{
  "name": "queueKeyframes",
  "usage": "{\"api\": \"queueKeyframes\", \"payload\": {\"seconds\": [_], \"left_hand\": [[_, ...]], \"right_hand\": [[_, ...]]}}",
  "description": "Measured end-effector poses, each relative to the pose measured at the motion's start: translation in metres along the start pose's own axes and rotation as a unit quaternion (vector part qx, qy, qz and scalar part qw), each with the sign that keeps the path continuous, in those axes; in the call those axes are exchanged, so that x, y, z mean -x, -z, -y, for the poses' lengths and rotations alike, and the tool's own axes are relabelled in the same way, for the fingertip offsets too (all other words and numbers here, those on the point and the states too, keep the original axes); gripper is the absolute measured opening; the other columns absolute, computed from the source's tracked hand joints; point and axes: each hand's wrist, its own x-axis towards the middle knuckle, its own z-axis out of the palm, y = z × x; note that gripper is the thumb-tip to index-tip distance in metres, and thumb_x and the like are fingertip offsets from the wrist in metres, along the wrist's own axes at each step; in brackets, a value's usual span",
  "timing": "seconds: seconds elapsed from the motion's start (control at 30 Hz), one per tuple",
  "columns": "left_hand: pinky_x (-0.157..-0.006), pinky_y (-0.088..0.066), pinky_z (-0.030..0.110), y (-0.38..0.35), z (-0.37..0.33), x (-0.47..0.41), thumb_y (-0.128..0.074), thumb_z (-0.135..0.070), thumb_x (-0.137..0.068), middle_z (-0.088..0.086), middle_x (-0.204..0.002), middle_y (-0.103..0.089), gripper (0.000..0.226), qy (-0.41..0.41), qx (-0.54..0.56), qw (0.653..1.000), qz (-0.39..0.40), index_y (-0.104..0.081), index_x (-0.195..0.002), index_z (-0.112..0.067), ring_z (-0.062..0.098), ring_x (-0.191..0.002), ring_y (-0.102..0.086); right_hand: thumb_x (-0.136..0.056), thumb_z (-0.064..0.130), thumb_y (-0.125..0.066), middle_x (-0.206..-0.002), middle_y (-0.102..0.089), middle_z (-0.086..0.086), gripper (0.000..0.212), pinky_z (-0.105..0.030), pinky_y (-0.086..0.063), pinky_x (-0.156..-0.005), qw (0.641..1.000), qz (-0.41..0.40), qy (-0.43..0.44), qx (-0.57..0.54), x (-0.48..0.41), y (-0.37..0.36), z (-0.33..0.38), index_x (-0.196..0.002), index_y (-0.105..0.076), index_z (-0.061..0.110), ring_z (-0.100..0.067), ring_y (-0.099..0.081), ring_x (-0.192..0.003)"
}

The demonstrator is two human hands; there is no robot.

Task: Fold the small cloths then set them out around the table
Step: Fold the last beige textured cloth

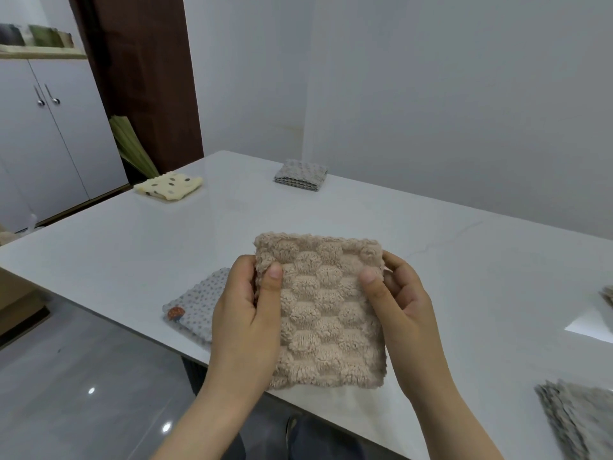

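A folded beige fluffy cloth (325, 310) is held up above the near edge of the white table (398, 227). My left hand (245, 313) grips its left side with the thumb on top, and my right hand (401, 307) grips its right side the same way. A grey dotted cloth (195, 307) lies folded on the table just left of my left hand. At the far left edge rests a folded yellow spotted cloth (169, 186). Folded grey cloths lie at the far side (300, 175) and the near right corner (577, 416).
Another cloth edge (608, 295) shows at the right border beside a white sheet (593, 325). White cabinets (43, 127) and a dark door (146, 78) stand beyond the table's left end. Grey tiled floor (83, 376) lies to the left below.
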Motion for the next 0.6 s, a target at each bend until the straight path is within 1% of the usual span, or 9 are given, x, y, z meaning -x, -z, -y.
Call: {"api": "queueKeyframes", "payload": {"seconds": [0.07,0.17,0.27,0.37,0.43,0.5,0.53,0.57,0.6], "left_hand": [[-0.047,-0.032,0.015,-0.001,0.000,-0.001,-0.041,-0.047,-0.088,-0.012,-0.052,-0.038,0.034,0.000,-0.001,1.000,-0.001,-0.044,-0.075,-0.016,0.002,-0.049,-0.035],[-0.049,-0.032,0.016,-0.002,-0.001,-0.003,-0.041,-0.046,-0.089,-0.009,-0.056,-0.040,0.033,0.000,0.003,1.000,0.002,-0.045,-0.077,-0.015,0.004,-0.051,-0.036],[-0.054,-0.036,0.024,-0.004,0.000,-0.005,-0.041,-0.045,-0.090,0.004,-0.064,-0.046,0.034,0.000,0.009,1.000,0.007,-0.048,-0.081,-0.013,0.011,-0.058,-0.042],[-0.058,-0.038,0.028,-0.004,0.000,-0.007,-0.041,-0.044,-0.091,0.003,-0.065,-0.047,0.033,0.000,0.006,1.000,0.011,-0.047,-0.081,-0.013,0.012,-0.060,-0.044],[-0.056,-0.037,0.024,-0.003,0.002,-0.009,-0.042,-0.042,-0.093,-0.004,-0.063,-0.047,0.029,-0.001,-0.001,1.000,0.014,-0.047,-0.079,-0.017,0.008,-0.058,-0.043],[-0.051,-0.034,0.018,-0.003,0.005,-0.010,-0.041,-0.039,-0.095,-0.010,-0.058,-0.045,0.027,-0.008,-0.023,1.000,0.020,-0.043,-0.076,-0.021,0.002,-0.053,-0.040],[-0.050,-0.033,0.017,-0.003,0.006,-0.010,-0.040,-0.039,-0.095,-0.010,-0.056,-0.045,0.027,-0.013,-0.040,0.999,0.022,-0.041,-0.074,-0.023,0.002,-0.052,-0.040],[-0.050,-0.033,0.017,-0.003,0.008,-0.010,-0.040,-0.039,-0.096,-0.009,-0.055,-0.043,0.027,-0.019,-0.057,0.998,0.021,-0.039,-0.074,-0.023,0.003,-0.052,-0.039],[-0.050,-0.032,0.018,-0.002,0.009,-0.010,-0.039,-0.040,-0.096,-0.008,-0.054,-0.042,0.028,-0.025,-0.073,0.997,0.018,-0.039,-0.074,-0.023,0.004,-0.052,-0.040]], "right_hand": [[-0.082,0.035,-0.066,-0.104,-0.073,0.003,0.041,-0.022,-0.058,-0.070,1.000,0.016,-0.021,0.012,0.002,0.000,-0.005,-0.120,-0.058,0.021,-0.011,-0.072,-0.091],[-0.079,0.045,-0.058,-0.104,-0.074,0.007,0.046,-0.029,-0.058,-0.081,0.998,0.023,-0.054,0.030,0.003,0.000,-0.010,-0.119,-0.060,0.022,-0.010,-0.071,-0.095],[-0.083,0.053,-0.051,-0.103,-0.075,0.002,0.046,-0.036,-0.057,-0.086,0.992,0.043,-0.098,0.068,0.002,-0.001,-0.010,-0.108,-0.067,0.018,-0.014,-0.071,-0.095],[-0.084,0.059,-0.053,-0.099,-0.074,-0.007,0.052,-0.046,-0.056,-0.088,0.988,0.038,-0.115,0.095,0.001,-0.002,-0.011,-0.099,-0.068,0.011,-0.025,-0.071,-0.094],[-0.084,0.061,-0.058,-0.094,-0.071,-0.009,0.052,-0.044,-0.055,-0.082,0.989,0.021,-0.099,0.105,0.001,0.000,-0.012,-0.095,-0.063,0.010,-0.028,-0.069,-0.089],[-0.088,0.054,-0.056,-0.083,-0.065,-0.001,0.042,-0.033,-0.052,-0.070,0.990,0.005,-0.087,0.110,0.000,0.000,-0.012,-0.092,-0.058,0.012,-0.016,-0.063,-0.078],[-0.090,0.050,-0.055,-0.082,-0.063,0.001,0.035,-0.030,-0.050,-0.067,0.990,-0.002,-0.083,0.113,0.000,0.001,-0.011,-0.092,-0.058,0.015,-0.012,-0.061,-0.075],[-0.090,0.047,-0.054,-0.082,-0.063,0.000,0.031,-0.032,-0.050,-0.067,0.990,-0.006,-0.081,0.118,-0.001,0.001,-0.011,-0.093,-0.057,0.017,-0.012,-0.061,-0.073],[-0.091,0.046,-0.053,-0.082,-0.063,-0.005,0.029,-0.037,-0.051,-0.069,0.989,-0.009,-0.080,0.123,-0.001,0.001,-0.010,-0.094,-0.056,0.017,-0.015,-0.062,-0.073]]}}
